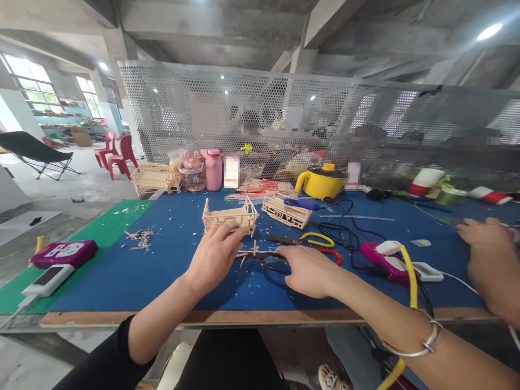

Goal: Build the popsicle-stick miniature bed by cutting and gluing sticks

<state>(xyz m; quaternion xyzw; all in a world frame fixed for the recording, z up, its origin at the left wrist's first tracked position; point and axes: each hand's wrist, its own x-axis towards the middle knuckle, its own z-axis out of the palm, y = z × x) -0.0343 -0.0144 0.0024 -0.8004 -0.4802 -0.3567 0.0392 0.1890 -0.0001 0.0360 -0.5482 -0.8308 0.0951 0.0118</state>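
My left hand is closed at the front lower edge of a small model made of wooden sticks, its fingertips partly hidden against it. The model stands upright on the blue mat, with posts at its ends. My right hand is closed around the dark handles of pliers, whose jaws point left towards my left hand. Short wooden sticks lie beside the jaws. Just behind my right hand are scissors with yellow handles and a red handle.
A second stick model lies tilted beside a blue-handled tool. Stick scraps lie to the left. Pink bottles and a yellow pot stand behind. A purple power strip and another person's hand are at right.
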